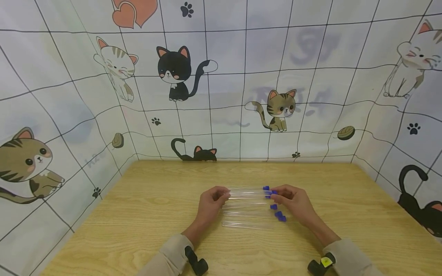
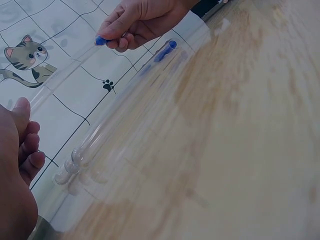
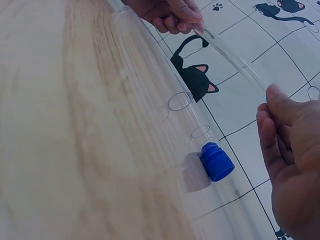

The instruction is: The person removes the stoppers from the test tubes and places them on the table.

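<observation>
Two hands hold a clear tube (image 3: 235, 59) level above a wooden surface (image 1: 155, 214).
The left hand (image 1: 210, 201) pinches one end between thumb and fingers, while the right hand (image 1: 297, 201) pinches a blue cap (image 2: 101, 41) at the other. Nearer the person, more clear tubes (image 1: 246, 225) lie side by side on the surface, with loose blue caps (image 1: 278, 214) near their right-hand ends.

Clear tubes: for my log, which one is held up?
The held tube, between left hand and right hand; the other tubes lie on the table.
</observation>
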Demonstrator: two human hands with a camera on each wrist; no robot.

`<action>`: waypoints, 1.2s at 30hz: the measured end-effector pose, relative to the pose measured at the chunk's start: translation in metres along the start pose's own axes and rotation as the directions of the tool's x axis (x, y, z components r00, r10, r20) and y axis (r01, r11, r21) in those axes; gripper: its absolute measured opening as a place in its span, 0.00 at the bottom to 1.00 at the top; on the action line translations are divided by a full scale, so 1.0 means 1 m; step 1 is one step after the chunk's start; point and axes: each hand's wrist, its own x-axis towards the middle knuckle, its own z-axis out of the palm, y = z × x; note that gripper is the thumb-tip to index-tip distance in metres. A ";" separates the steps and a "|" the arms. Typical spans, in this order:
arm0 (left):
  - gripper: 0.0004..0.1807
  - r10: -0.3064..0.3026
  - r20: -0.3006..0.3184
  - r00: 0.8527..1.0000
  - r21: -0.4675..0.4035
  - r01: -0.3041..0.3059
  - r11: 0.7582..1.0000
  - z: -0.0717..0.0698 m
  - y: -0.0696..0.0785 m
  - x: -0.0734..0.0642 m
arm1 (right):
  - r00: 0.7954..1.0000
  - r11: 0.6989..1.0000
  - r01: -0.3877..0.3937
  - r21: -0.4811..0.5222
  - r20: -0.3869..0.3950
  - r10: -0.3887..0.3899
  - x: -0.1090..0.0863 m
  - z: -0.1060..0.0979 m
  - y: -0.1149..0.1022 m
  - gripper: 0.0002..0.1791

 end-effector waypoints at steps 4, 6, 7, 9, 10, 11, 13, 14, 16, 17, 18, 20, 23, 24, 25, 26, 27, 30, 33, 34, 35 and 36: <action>0.06 0.007 0.004 1.000 0.011 -0.007 1.000 0.000 0.000 0.001 | 1.000 0.999 -0.024 -0.023 -0.004 0.024 -0.002 0.000 -0.008 0.16; 0.05 0.016 0.006 1.000 0.014 -0.016 1.000 0.001 0.000 0.001 | 1.000 0.999 -0.025 -0.026 0.006 0.025 -0.004 0.000 -0.016 0.16; 0.05 0.016 0.005 1.000 0.017 -0.016 1.000 0.001 0.001 0.000 | 1.000 0.999 -0.026 -0.026 0.010 0.026 -0.005 0.000 -0.020 0.16; 0.05 0.015 0.001 1.000 0.019 -0.015 1.000 0.001 0.001 0.000 | 0.999 0.999 -0.027 -0.024 0.019 0.028 -0.007 0.000 -0.027 0.17; 0.05 0.014 0.001 1.000 0.015 -0.014 1.000 0.001 0.001 0.000 | 0.999 0.999 -0.029 -0.022 0.023 0.030 -0.008 0.000 -0.029 0.17; 0.05 0.020 0.001 1.000 0.007 -0.020 1.000 0.000 0.001 0.000 | 0.999 0.999 -0.033 -0.024 0.026 0.034 -0.008 0.000 -0.030 0.16; 0.06 0.008 0.005 1.000 0.003 -0.008 1.000 0.000 0.006 -0.001 | 0.999 0.999 -0.038 -0.020 0.035 0.039 -0.007 -0.001 -0.025 0.16; 0.06 0.007 0.010 1.000 -0.005 -0.007 1.000 -0.001 0.010 -0.002 | 0.998 0.999 -0.040 -0.016 0.038 0.041 -0.007 -0.002 -0.021 0.16; 0.05 0.006 0.019 1.000 -0.010 -0.006 1.000 -0.002 0.019 -0.004 | 0.998 0.999 -0.042 -0.017 0.046 0.043 -0.005 -0.002 -0.016 0.15; 0.05 0.004 0.018 1.000 -0.008 -0.004 1.000 -0.003 0.019 -0.003 | 0.998 0.999 -0.043 -0.018 0.052 0.044 -0.004 -0.002 -0.012 0.15; 0.06 -0.003 0.017 1.000 -0.002 0.003 1.000 -0.003 0.019 -0.003 | 0.997 0.999 -0.044 -0.016 0.061 0.045 -0.003 -0.003 -0.008 0.15; 0.07 0.004 0.011 1.000 0.000 -0.004 1.000 -0.003 0.015 -0.003 | 0.996 0.999 -0.046 -0.019 0.079 0.048 -0.002 -0.003 -0.006 0.15; 0.10 0.012 0.001 1.000 0.005 -0.012 1.000 -0.003 -0.001 0.000 | 0.993 0.999 -0.043 -0.017 0.110 0.045 -0.001 -0.003 -0.001 0.16; 0.11 0.015 0.002 1.000 0.003 -0.015 1.000 -0.003 -0.001 0.000 | 0.992 0.999 -0.041 -0.014 0.121 0.043 0.000 -0.003 0.000 0.16; 0.10 0.017 0.004 1.000 0.002 -0.017 1.000 -0.003 -0.001 0.000 | 0.990 0.999 -0.040 -0.010 0.132 0.041 0.000 -0.003 0.000 0.16; 0.10 0.020 0.007 1.000 -0.001 -0.020 1.000 -0.003 -0.002 0.000 | 0.989 0.999 -0.040 -0.009 0.141 0.041 0.000 -0.003 0.001 0.16; 0.10 0.020 0.009 1.000 -0.003 -0.020 1.000 -0.003 -0.002 0.000 | 0.988 0.999 -0.041 -0.006 0.150 0.042 0.000 -0.003 0.001 0.16; 0.09 0.004 0.012 1.000 -0.005 -0.004 1.000 -0.003 -0.002 0.000 | 0.984 0.999 -0.046 -0.019 0.170 0.049 -0.001 -0.004 0.000 0.17; 0.09 -0.006 0.016 1.000 0.014 0.006 1.000 -0.003 -0.001 -0.001 | 0.985 0.999 -0.035 -0.041 0.167 0.041 -0.002 -0.005 -0.002 0.16; 0.09 -0.003 0.016 1.000 0.024 0.002 1.000 -0.003 0.000 -0.001 | 0.986 0.999 -0.025 -0.047 0.164 0.032 -0.002 -0.005 -0.003 0.16; 0.09 0.003 0.014 1.000 0.034 -0.003 0.999 -0.003 0.001 -0.001 | 0.987 0.998 -0.016 -0.053 0.159 0.024 -0.002 -0.005 -0.004 0.15; 0.08 0.017 0.012 1.000 0.045 -0.018 0.999 -0.003 0.006 -0.002 | 0.988 0.998 -0.008 -0.059 0.152 0.017 -0.002 -0.005 -0.005 0.14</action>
